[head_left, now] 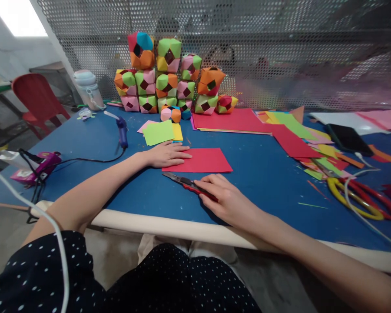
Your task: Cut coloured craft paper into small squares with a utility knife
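Note:
A folded-looking red sheet of paper (210, 160) lies on the blue table in front of me. My left hand (169, 154) rests flat on its left end, fingers stretched out. In my right hand (226, 195) is a utility knife (190, 184) with a red and black handle, its tip pointing left, just below the paper's near edge. The fingers are wrapped round the handle. Behind my left hand lie green paper squares (159, 131) with yellow ones (177, 131) beside them.
Stacked paper balls (166, 87) stand at the back against a perforated metal panel (280, 56). A blue glue gun (122, 132) is at left, its cord crossing the table. Large scissors (355, 198), a phone (348, 139), a cable and paper scraps lie at right; a red stack (228, 119) lies behind.

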